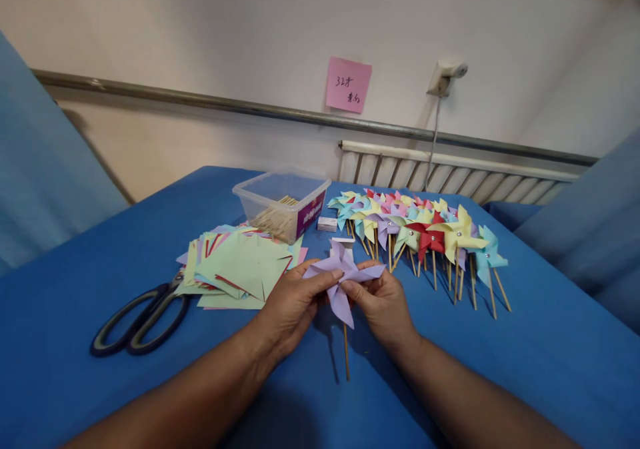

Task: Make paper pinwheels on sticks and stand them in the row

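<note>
Between my hands is a purple paper pinwheel (341,302), held above the blue table, its thin wooden stick (347,352) pointing down toward me. My left hand (295,299) pinches it from the left, the thumb pressed near its centre. From the right, my right hand (383,299) grips it too, with that thumb just below the centre. Fingers of both hands are partly hidden behind the paper. Just beyond the pinwheel lies a small white open box (343,241), partly covered by a blade.
Cut paper sheets (245,262) are piled left of my hands, beside large scissors (143,322). Behind them stands a clear plastic tub (250,199) of wooden sticks (277,216), near a small closed box (327,224). Many finished-looking pinwheels (433,236) lie at the right.
</note>
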`<state>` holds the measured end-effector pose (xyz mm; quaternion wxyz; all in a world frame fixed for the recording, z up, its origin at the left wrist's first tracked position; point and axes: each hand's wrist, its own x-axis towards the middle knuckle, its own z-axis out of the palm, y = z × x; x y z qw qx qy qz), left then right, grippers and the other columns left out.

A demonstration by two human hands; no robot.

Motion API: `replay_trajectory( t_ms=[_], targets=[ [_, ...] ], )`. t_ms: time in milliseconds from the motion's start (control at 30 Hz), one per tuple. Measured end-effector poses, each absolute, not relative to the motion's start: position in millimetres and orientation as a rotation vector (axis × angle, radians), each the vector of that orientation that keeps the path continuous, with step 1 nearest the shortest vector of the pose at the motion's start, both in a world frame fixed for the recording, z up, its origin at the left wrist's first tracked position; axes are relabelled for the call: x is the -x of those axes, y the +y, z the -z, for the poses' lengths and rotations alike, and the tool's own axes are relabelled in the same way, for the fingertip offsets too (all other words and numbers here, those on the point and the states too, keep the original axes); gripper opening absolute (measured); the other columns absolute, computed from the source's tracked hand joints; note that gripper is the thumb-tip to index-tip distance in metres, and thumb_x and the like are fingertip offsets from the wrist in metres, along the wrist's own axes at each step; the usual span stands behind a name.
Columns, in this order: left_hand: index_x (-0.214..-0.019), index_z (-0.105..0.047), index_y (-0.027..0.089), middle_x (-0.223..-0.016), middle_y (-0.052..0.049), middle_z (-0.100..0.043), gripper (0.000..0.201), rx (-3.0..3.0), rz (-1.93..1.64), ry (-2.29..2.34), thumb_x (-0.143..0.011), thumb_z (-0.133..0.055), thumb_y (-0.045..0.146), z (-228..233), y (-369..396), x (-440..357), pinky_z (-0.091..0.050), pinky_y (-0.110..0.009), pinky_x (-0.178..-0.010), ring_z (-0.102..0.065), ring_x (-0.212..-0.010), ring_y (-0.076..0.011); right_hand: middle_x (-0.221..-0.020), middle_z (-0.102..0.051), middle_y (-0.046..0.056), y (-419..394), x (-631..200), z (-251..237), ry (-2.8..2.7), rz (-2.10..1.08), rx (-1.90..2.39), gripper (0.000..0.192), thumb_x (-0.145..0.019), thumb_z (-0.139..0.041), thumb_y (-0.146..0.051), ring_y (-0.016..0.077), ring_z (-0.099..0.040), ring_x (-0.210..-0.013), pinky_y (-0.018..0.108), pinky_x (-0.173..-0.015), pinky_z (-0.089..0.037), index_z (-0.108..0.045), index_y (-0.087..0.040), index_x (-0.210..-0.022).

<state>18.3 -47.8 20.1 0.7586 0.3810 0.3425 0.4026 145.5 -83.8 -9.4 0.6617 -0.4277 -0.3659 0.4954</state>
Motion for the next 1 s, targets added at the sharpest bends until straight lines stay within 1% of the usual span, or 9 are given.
replay_trajectory(
  t_ms=[100, 167, 267, 333, 433, 533, 733, 900, 1000],
  targets=[
    [-0.089, -0.068, 0.013, -0.083, -0.007, -0.070, 0.027, -0.815, -0.886, 0.748, -0.065, -0.077, 0.023, -24, -47, -18, -0.050, -0.030, -0.068, -0.064, -0.068, -0.0170, -0.058, -0.062, -0.004, -82, -148, 13, -0.861, -1.138, 0.971, 0.036, -0.063, -0.079, -0.041, 0.0110, -0.055, -0.048, 0.024, -0.047, -0.045, -0.055, -0.019, -0.078],
    [-0.089, -0.068, 0.013, -0.082, -0.007, -0.070, 0.027, -0.818, -0.911, 0.743, -0.065, -0.076, 0.024, -26, -46, -17, -0.050, -0.031, -0.067, -0.064, -0.068, -0.0180, -0.056, -0.061, -0.003, -82, -149, 16, -0.900, -1.190, 0.963, 0.035, -0.069, -0.073, -0.047, 0.0097, -0.054, -0.045, 0.023, -0.045, -0.043, -0.056, -0.018, -0.077],
    [-0.086, -0.067, 0.014, -0.075, -0.004, -0.068, 0.024, -0.832, -0.970, 0.763, -0.067, -0.076, 0.025, -28, -43, -15, -0.049, -0.027, -0.063, -0.061, -0.062, -0.0152, -0.057, -0.063, -0.001, -83, -150, 19, -1.000, -1.363, 0.950, 0.039, -0.076, -0.064, -0.054, 0.0083, -0.053, -0.041, 0.019, -0.039, -0.037, -0.056, -0.016, -0.078],
    [-0.085, -0.065, 0.014, -0.070, -0.002, -0.066, 0.023, -0.839, -1.002, 0.792, -0.067, -0.075, 0.025, -28, -41, -14, -0.047, -0.024, -0.059, -0.058, -0.058, -0.0126, -0.066, -0.067, 0.002, -86, -149, 19, -1.090, -1.521, 0.924, 0.039, -0.075, -0.066, -0.053, 0.0072, -0.053, -0.039, 0.017, -0.035, -0.032, -0.057, -0.015, -0.084],
    [-0.083, -0.064, 0.014, -0.067, 0.000, -0.063, 0.022, -0.866, -1.043, 0.823, -0.068, -0.075, 0.025, -28, -39, -13, -0.045, -0.023, -0.057, -0.055, -0.056, -0.0109, -0.072, -0.070, 0.002, -89, -146, 17, -1.161, -1.644, 0.895, 0.040, -0.071, -0.072, -0.047, 0.0057, -0.053, -0.039, 0.016, -0.037, -0.032, -0.057, -0.016, -0.091],
    [-0.082, -0.065, 0.013, -0.067, 0.000, -0.062, 0.022, -0.882, -1.107, 0.843, -0.067, -0.075, 0.026, -30, -37, -13, -0.045, -0.023, -0.059, -0.055, -0.058, -0.0112, -0.067, -0.069, 0.000, -89, -144, 18, -1.122, -1.593, 0.933, 0.037, -0.069, -0.075, -0.044, 0.0059, -0.053, -0.040, 0.017, -0.039, -0.034, -0.057, -0.016, -0.086],
    [-0.086, -0.067, 0.013, -0.073, -0.001, -0.066, 0.029, -0.887, -1.214, 0.879, -0.062, -0.079, 0.024, -32, -34, -12, -0.046, -0.024, -0.065, -0.058, -0.067, -0.0127, -0.064, -0.068, 0.001, -84, -142, 23, -1.027, -1.491, 0.992, 0.035, -0.070, -0.073, -0.046, 0.0085, -0.057, -0.043, 0.017, -0.036, -0.035, -0.055, -0.016, -0.075],
    [-0.090, -0.067, 0.014, -0.078, -0.001, -0.066, 0.028, -0.949, -1.189, 0.842, -0.066, -0.076, 0.025, -30, -34, -11, -0.046, -0.025, -0.070, -0.057, -0.070, -0.0125, -0.059, -0.066, -0.001, -84, -141, 22, -1.001, -1.465, 1.019, 0.035, -0.068, -0.074, -0.046, 0.0083, -0.056, -0.042, 0.016, -0.036, -0.035, -0.056, -0.016, -0.074],
    [-0.088, -0.067, 0.013, -0.078, -0.002, -0.065, 0.026, -0.953, -1.181, 0.844, -0.068, -0.075, 0.026, -30, -35, -11, -0.046, -0.024, -0.069, -0.056, -0.070, -0.0120, -0.058, -0.065, -0.001, -85, -141, 21, -1.005, -1.448, 1.039, 0.036, -0.068, -0.074, -0.047, 0.0081, -0.056, -0.043, 0.016, -0.036, -0.035, -0.056, -0.016, -0.073]
  ],
)
